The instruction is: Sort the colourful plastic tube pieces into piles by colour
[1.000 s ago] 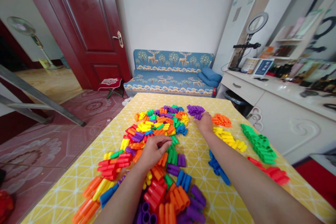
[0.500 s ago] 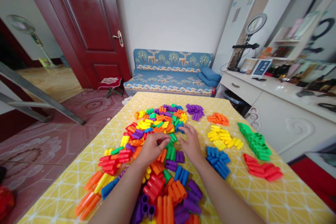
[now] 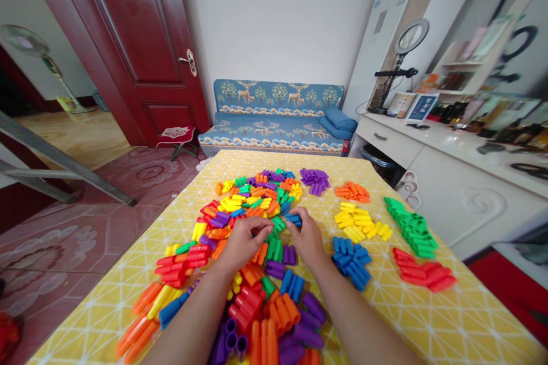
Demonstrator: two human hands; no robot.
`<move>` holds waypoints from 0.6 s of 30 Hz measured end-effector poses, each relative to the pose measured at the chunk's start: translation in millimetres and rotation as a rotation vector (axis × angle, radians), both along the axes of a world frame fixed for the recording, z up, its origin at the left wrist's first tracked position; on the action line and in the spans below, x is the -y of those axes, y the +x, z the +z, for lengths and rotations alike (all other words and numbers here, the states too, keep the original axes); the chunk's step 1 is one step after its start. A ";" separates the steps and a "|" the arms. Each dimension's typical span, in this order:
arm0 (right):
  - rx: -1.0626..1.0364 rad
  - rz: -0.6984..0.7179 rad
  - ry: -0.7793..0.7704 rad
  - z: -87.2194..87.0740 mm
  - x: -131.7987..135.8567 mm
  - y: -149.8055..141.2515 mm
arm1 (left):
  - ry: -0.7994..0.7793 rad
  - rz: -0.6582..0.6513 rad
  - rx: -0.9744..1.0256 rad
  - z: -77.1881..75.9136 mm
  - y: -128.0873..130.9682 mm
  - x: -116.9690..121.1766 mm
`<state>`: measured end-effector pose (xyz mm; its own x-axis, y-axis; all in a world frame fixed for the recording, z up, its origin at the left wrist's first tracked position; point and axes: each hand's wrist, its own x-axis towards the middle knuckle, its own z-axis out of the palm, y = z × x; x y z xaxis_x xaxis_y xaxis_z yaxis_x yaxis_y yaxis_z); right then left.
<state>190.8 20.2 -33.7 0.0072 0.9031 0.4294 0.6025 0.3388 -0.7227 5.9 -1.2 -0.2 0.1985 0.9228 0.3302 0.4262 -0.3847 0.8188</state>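
Observation:
A mixed heap of coloured plastic tube blocks, joined in short rows, covers the middle of the table. Over the heap, my left hand (image 3: 247,242) is closed, thumb and forefinger nearly together beside a green tube block (image 3: 278,223); whether anything is pinched there I cannot make out. My right hand (image 3: 306,236) has its fingers curled around a blue tube block (image 3: 294,219) at the heap's right side. Below the hands lie a red tube block (image 3: 247,307), a purple tube block (image 3: 274,269) and another blue tube block (image 3: 292,283).
Single-colour piles stand on the right of the yellow table (image 3: 462,319): purple (image 3: 315,180), orange (image 3: 351,192), yellow (image 3: 359,221), blue (image 3: 351,262), green (image 3: 411,228) and red (image 3: 423,270). Beyond are a blue sofa (image 3: 274,125) and a white dresser (image 3: 445,177).
My right hand's fingers have closed around the blue block, which has come slightly nearer to me. The left hand stays about where it was. The whole view has shifted a little.

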 end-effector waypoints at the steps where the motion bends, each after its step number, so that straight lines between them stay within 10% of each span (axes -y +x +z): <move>1: -0.042 -0.002 -0.020 -0.2 1.9 -0.9 | 0.003 -0.001 -0.004 -0.5 -0.2 -0.4; 9: -0.292 0.147 -0.109 38.7 24.7 20.9 | -0.015 -0.021 0.013 -3.7 -1.9 -1.2; 14: -0.313 0.201 -0.252 68.8 41.1 101.4 | -0.018 -0.025 0.016 -3.6 -1.8 -1.4; 18: -0.260 0.163 -0.431 61.1 57.2 163.7 | -0.014 -0.024 0.001 -3.2 -1.7 -2.2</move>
<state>354.6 -37.1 27.5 -0.0912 0.9956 0.0215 0.3489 0.0521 -0.9357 4.2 1.0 -3.5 0.2200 0.9223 0.3177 0.4160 -0.3833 0.8246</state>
